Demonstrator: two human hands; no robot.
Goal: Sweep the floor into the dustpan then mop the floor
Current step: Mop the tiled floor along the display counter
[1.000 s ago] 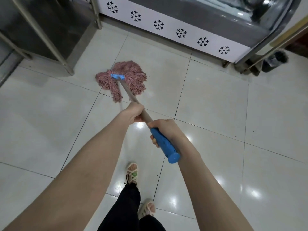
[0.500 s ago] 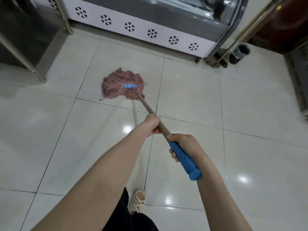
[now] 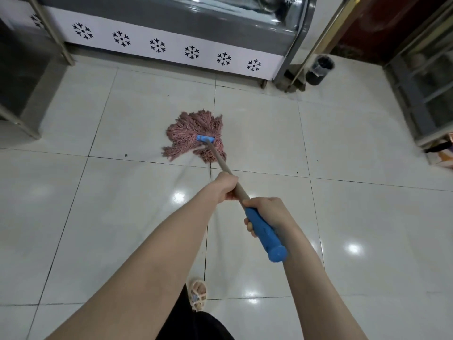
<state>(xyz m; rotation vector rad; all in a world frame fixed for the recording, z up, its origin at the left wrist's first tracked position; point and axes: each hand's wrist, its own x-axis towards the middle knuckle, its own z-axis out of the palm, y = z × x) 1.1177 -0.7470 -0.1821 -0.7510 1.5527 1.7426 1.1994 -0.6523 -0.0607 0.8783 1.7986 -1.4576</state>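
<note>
A pink string mop head [image 3: 193, 132] with a blue clamp lies spread on the glossy white tiled floor [image 3: 355, 204], over a grout line. Its tan pole [image 3: 219, 159] runs back toward me. My left hand [image 3: 224, 187] grips the pole partway up. Just behind it, my right hand [image 3: 267, 213] grips the blue handle [image 3: 268, 239] at the pole's end. No dustpan or broom shows in this view.
A freezer cabinet [image 3: 171, 45] with a white snowflake panel runs along the far side. A metal-framed stand [image 3: 22, 94] is at the left, a glass cabinet [image 3: 426, 94] at the right. A small dark bin [image 3: 318, 69] stands by a brass rail. Dark specks dot the tiles. My sandalled foot [image 3: 197, 294] is below.
The mop head has slid right across the tiles, away from the metal stand. Both hands kept their hold, and my view turned rightward.
</note>
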